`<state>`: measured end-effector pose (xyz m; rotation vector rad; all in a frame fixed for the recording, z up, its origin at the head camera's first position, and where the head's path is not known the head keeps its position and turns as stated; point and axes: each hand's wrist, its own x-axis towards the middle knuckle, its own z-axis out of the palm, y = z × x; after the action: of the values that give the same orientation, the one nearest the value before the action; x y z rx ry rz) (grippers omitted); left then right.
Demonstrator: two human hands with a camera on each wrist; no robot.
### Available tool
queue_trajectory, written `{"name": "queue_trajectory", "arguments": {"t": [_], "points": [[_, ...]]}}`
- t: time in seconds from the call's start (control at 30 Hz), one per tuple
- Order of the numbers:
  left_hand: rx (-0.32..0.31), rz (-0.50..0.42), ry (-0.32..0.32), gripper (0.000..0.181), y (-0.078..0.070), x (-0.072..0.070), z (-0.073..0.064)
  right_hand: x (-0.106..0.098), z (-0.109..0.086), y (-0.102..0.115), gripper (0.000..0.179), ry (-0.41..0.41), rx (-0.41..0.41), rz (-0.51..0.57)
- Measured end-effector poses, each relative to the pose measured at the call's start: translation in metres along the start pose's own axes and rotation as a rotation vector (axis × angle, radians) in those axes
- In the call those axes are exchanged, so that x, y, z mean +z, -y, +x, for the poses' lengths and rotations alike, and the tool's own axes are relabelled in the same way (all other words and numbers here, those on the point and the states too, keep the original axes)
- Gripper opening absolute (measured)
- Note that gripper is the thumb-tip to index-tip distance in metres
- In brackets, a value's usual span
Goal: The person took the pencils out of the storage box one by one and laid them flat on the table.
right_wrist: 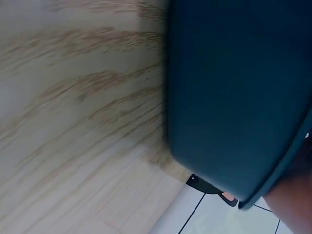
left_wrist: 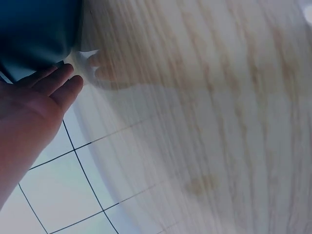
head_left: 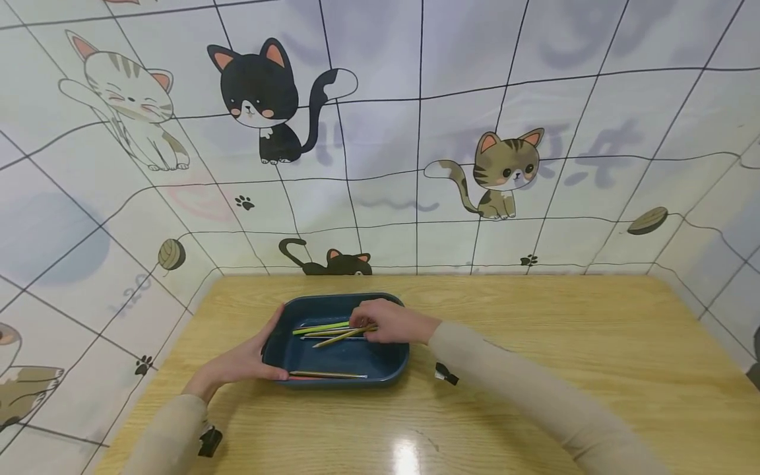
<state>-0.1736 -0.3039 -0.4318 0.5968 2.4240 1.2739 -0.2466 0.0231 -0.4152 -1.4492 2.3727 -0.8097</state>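
Against the blue tray point(head_left: 329, 359) spreads the left hand point(head_left: 246, 361); the right hand point(head_left: 387, 321), fingertips half-hidden, apparently pinches pencils point(head_left: 337, 338).

We lose parts of several pencils point(head_left: 321, 328) behind the right hand point(head_left: 387, 321), and cannot name the small red thing point(head_left: 307, 379) in the box point(head_left: 332, 359). At the far edge of the table point(head_left: 534, 369), we miss the lower part of a printed black cat point(head_left: 344, 265); both wrist views crop the box.
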Motion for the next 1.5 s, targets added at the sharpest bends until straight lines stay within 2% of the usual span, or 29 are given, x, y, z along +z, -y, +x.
{"name": "queue_trajectory", "arguments": {"t": [0.27, 0.47, 0.67, 0.87, 1.03, 1.33, 1.5], "points": [[0.019, 0.006, -0.012, 0.126, 0.001, 0.001, 0.003, 0.002, 0.012, -0.003, 0.021, 0.037, 0.052, -0.100], [-0.021, 0.021, -0.002, 0.132, -0.003, 0.007, 0.007, 0.007, 0.017, -0.001, 0.021, 0.098, 0.133, -0.108], [-0.045, 0.012, 0.004, 0.134, -0.007, 0.010, 0.011, 0.013, 0.020, -0.006, 0.019, 0.078, 0.141, -0.097], [-0.018, -0.008, -0.007, 0.134, -0.007, 0.008, 0.011, 0.010, 0.023, -0.008, 0.017, 0.083, 0.161, -0.025], [-0.032, -0.025, -0.007, 0.133, -0.005, 0.007, 0.013, 0.006, 0.022, -0.006, 0.018, 0.055, 0.173, 0.064], [-0.038, -0.020, -0.018, 0.132, 0.000, 0.008, 0.010, 0.007, 0.017, -0.003, 0.019, -0.031, 0.080, 0.168], [-0.039, -0.044, -0.025, 0.132, 0.002, 0.007, 0.006, 0.006, 0.014, -0.001, 0.021, -0.078, 0.059, 0.238]]}}
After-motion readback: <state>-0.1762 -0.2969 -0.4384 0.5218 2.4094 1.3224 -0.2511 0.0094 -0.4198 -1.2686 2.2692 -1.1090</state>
